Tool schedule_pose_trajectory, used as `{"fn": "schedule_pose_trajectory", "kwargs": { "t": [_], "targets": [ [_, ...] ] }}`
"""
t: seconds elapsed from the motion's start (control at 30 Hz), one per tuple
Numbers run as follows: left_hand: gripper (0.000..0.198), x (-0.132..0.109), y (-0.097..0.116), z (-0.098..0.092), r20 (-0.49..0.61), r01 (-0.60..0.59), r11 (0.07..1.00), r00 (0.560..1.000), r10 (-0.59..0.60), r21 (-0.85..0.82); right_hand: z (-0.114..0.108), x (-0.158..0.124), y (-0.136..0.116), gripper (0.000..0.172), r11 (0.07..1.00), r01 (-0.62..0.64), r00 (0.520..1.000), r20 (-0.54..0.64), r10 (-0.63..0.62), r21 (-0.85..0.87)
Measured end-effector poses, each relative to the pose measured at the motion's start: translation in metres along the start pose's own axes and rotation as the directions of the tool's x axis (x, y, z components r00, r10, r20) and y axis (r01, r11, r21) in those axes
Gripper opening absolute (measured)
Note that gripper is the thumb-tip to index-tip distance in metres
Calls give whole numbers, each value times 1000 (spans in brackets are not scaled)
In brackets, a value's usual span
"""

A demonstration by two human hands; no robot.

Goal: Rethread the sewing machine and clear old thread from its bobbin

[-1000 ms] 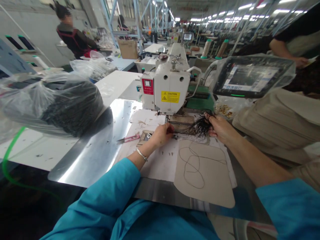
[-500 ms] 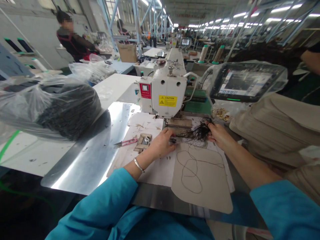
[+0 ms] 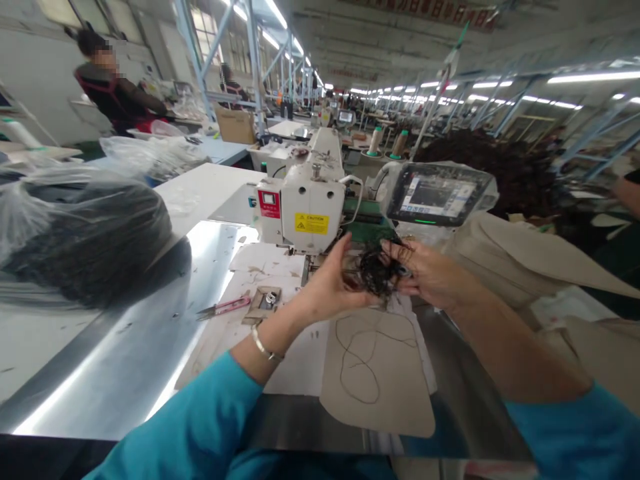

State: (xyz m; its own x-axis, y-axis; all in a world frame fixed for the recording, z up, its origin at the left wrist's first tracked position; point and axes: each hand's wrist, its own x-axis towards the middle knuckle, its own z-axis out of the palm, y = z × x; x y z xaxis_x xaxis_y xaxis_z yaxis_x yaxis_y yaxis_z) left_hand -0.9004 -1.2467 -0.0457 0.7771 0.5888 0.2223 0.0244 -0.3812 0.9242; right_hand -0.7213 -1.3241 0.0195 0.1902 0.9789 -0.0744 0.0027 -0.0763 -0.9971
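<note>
A tangled tuft of black hair is raised above the work surface between my hands. My right hand pinches it from the right, while the fingers of my left hand cup it from the left. A silver bangle circles my left wrist. Below lie pink-handled thread snips and a small metal-framed jig on paper. A beige paper pattern with a looped dark strand lies under the hands.
A white industrial sewing machine stands just beyond my hands, with a bagged touchscreen to its right. A plastic bag of black hair sits on the steel table at left. Beige material is piled at right. A co-worker stands far left.
Both hands have risen off the paper, the left hand joining the right on the tuft. The tuft has bunched up, and the view has tilted upward and shifted.
</note>
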Motion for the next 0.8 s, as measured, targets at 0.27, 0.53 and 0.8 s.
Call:
{"fn": "schedule_pose_trajectory", "kwargs": {
  "t": [0.27, 0.53, 0.8],
  "targets": [
    [22, 27, 46, 11, 87, 29, 998, 996, -23, -59, -37, 1, -8, 14, 856, 342, 937, 68, -343, -388],
    [25, 31, 46, 16, 75, 6, 995, 997, -13, 96, -16, -21, 16, 15, 888, 394, 903, -84, -422, -238],
    [24, 9, 38, 4, -121, 18, 898, 989, -79, -440, -1, -49, 3, 36, 988, 3, 996, 86, -17, 156]
  ]
}}
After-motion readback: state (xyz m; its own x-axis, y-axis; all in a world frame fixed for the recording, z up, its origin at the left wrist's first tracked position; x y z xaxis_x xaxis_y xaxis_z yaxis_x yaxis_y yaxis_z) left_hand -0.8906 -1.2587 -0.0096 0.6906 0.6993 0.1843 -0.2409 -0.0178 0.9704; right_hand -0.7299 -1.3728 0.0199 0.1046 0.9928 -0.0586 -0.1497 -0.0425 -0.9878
